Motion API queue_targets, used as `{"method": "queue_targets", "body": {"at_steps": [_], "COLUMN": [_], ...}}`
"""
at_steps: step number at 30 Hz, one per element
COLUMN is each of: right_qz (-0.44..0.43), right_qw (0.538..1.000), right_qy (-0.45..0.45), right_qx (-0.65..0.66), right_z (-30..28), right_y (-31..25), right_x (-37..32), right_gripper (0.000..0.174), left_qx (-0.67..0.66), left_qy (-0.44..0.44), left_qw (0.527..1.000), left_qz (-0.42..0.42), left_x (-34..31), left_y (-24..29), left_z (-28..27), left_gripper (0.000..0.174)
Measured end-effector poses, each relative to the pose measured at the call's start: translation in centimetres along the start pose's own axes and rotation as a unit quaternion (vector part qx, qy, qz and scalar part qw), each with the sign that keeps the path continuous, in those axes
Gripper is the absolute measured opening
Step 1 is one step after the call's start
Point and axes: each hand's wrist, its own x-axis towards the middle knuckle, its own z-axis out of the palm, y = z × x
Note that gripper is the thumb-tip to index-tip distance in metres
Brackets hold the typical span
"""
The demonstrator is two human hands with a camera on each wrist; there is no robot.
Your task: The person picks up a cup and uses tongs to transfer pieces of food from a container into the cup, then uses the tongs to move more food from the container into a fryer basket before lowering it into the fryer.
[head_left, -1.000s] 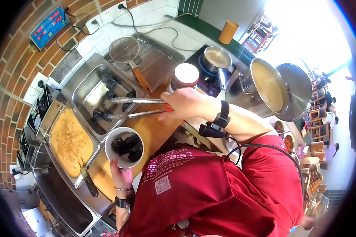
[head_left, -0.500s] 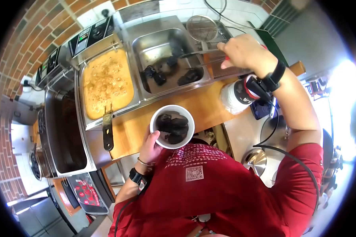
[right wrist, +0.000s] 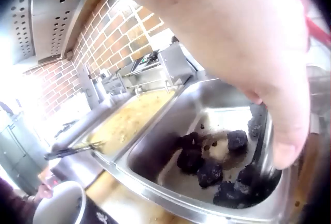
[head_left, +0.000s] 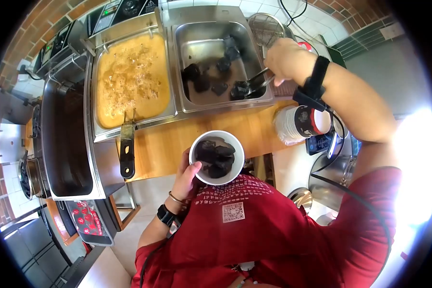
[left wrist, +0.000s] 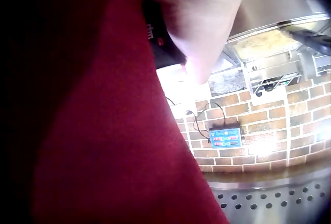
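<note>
Tongs, metal, one pair. Gripped in the right hand, thumb lying along them; ends lowered into the steel pan, at a black chunk by the near right corner. Whether the ends pinch the chunk or only touch it, cannot tell.

Loose pieces, black, several. Scattered over the pan floor with a little brownish liquid, some touching, some apart. Judged light, moist and slippery, probably soft inside a firmer skin; a hard squeeze could tear them. Best hold: across two opposite sides, near the middle, lightly; a corner hold would likely slip.

Cup, one, white inside, dark printed outside. Held in the left hand, thumb at the rim, remaining fingers mostly hidden; it stands in front of the apron, nearly upright, mouth up. Contents: a few black lumps. Judged light and thin-walled, apt to buckle if squeezed; best held low round the side with a thumb steadying the rim.

Nearby: pan of yellow liquid, left of the steel pan; stacked cups, right of it.
</note>
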Motion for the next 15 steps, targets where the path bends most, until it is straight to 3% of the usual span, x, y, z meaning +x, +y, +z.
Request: {"method": "queue_targets", "body": {"at_steps": [6, 8, 15], "right_qz": [-0.009, 0.018, 0.025], "right_qw": [0.996, 0.986, 0.979], "right_qy": [0.053, 0.057, 0.031], "right_qx": [0.068, 0.158, 0.200], "right_z": [0.9, 0.9, 3.3], "right_y": [2.7, 2.9, -0.1], "right_x": [-2.0, -3.1, -1.6], "right_gripper": [0.050, 0.052, 0.051], "left_qx": [0.014, -0.014, 0.009], "left_qy": [0.022, 0.018, 0.000], "left_qw": [1.000, 1.000, 1.000], "left_qz": [-0.007, -0.006, -0.013], "left_x": [0.0, 0.1, 0.6], "left_y": [0.4, 0.4, 0.3], "left_z": [-0.2, 0.0, -0.2], "left_gripper": [0.057, 0.058, 0.058]}}
